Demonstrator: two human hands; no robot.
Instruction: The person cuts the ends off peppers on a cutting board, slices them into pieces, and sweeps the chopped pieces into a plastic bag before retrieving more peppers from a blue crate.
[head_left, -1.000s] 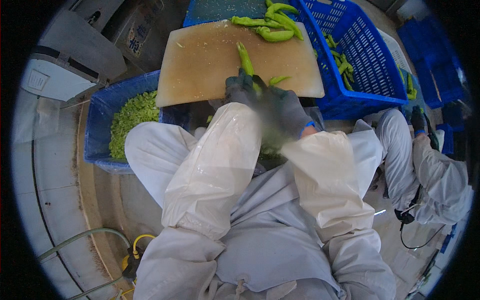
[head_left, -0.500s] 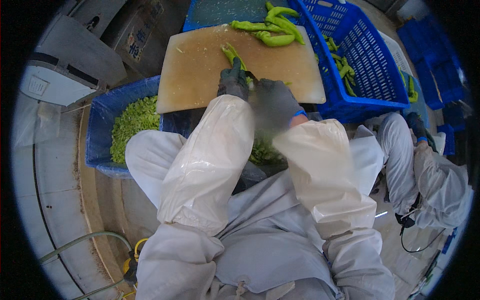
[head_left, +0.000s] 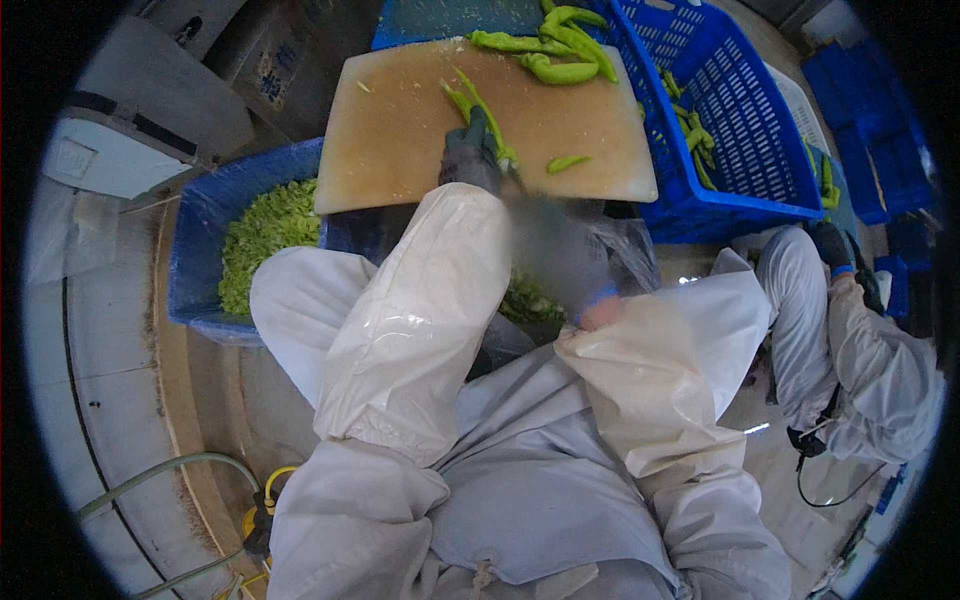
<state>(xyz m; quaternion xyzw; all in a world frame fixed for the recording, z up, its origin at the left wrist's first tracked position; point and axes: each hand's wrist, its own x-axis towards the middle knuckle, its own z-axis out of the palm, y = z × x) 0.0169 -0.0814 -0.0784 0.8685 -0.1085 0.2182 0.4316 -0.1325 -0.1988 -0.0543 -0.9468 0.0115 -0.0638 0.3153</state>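
Note:
On the brown-and-white cutting board [head_left: 400,130], my left hand [head_left: 468,158] in a dark glove closes on a long green pepper [head_left: 492,118], which looks split into strips. My right hand [head_left: 568,250], also gloved, is below the board's near edge, just right of the left hand. It is badly blurred, so its fingers and anything in them cannot be made out. A loose piece of pepper [head_left: 568,163] lies on the board to the right of the left hand. Several whole green peppers [head_left: 557,70] rest at the board's far right corner.
Left of the board stands a blue tub [head_left: 195,235] of chopped green pieces [head_left: 260,245]. More chopped green [head_left: 530,300] sits below the board, between my knees. A slatted blue crate [head_left: 745,105] with peppers is at the right. Beyond it a co-worker's leg [head_left: 795,310] shows.
My right hand has moved down off the board toward me. A loose pepper piece and the split pepper's strips now show more fully. The left hand stays at the pepper.

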